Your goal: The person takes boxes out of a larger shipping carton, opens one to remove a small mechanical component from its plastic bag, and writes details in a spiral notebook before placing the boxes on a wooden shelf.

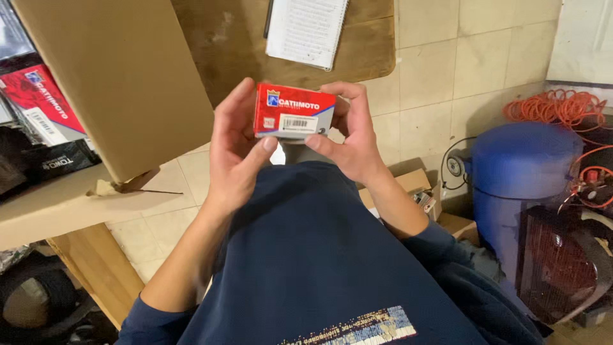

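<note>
- You held a small red and grey carton (pixel 294 112) in front of your chest, above your dark blue shirt (pixel 313 255), with both hands up.
- Your left hand (pixel 233 150) gripped its left end, thumb pressed on the lower front edge and fingers (pixel 237 96) wrapped behind.
- Your right hand (pixel 351 137) closed on the right end, thumb under the bottom corner, fingers curled over the top.
- My judgement: the grip was sound; keeping the labelled face square to your eyes and thumbs off the sticker would let the carton be examined properly.
- A large open cardboard box (pixel 121 83) stood to your left, with other red and black cartons (pixel 45 121) behind its flap.
- A notepad (pixel 306 32) lay on the wooden worktop (pixel 364 45) ahead.
- A blue tank (pixel 520 172) and orange coiled hose (pixel 555 108) stood on your right, well apart from the carton.
- The carton's rear and underside were hidden by your fingers; whether it was sealed could not be told.
- The cardboard box's contents were cut off by the frame.
</note>
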